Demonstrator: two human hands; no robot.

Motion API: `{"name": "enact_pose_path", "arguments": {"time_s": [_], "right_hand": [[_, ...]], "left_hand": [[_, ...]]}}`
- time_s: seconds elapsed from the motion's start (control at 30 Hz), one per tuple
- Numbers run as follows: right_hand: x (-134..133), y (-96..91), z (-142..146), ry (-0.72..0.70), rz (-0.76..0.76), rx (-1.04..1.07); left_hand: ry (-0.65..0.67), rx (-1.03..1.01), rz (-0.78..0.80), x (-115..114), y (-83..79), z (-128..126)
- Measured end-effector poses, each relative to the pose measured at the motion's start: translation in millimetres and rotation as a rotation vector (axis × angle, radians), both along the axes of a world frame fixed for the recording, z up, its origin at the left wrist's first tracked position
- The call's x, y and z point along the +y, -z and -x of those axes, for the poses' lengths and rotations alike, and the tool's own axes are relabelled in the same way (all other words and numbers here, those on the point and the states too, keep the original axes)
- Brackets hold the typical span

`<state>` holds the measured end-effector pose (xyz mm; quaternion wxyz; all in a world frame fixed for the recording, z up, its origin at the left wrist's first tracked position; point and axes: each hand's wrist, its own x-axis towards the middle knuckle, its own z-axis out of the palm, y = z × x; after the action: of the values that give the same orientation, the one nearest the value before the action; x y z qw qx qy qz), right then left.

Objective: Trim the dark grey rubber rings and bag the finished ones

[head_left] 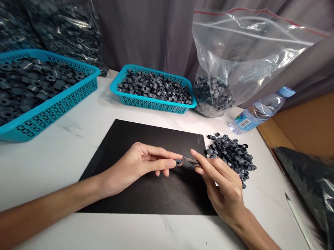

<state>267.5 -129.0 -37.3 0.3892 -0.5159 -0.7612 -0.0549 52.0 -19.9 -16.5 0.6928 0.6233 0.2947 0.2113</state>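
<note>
My left hand pinches a small grey plastic ring between thumb and forefinger over a black mat. My right hand holds a thin metal blade whose tip touches the ring. Just right of my hands lies a loose pile of the same grey rings, partly on the mat's corner.
A small turquoise basket of grey rings stands behind the mat, a larger basket of bigger rings at left. Behind are clear bags of parts, a water bottle, a cardboard box and a second blade at right.
</note>
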Motion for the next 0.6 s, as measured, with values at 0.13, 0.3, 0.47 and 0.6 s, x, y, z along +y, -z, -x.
{"name": "enact_pose_path", "arguments": {"time_s": [0.13, 0.3, 0.47, 0.6], "right_hand": [[0.8, -0.3, -1.3, -0.03, 0.021, -0.02], [0.8, 1.0, -2.4, -0.041, 0.026, -0.066], [1.0, 2.2, -2.4, -0.022, -0.002, -0.133], [-0.1, 3.5, -3.5, -0.01, -0.01, -0.176]], "left_hand": [[-0.011, -0.021, 0.021, 0.0, -0.5, 0.1], [-0.013, -0.029, 0.026, 0.5, 0.4, 0.2], [-0.006, -0.016, 0.014, 0.6, 1.9, 0.7], [-0.002, 0.0, 0.002, 0.6, 1.4, 0.9]]}}
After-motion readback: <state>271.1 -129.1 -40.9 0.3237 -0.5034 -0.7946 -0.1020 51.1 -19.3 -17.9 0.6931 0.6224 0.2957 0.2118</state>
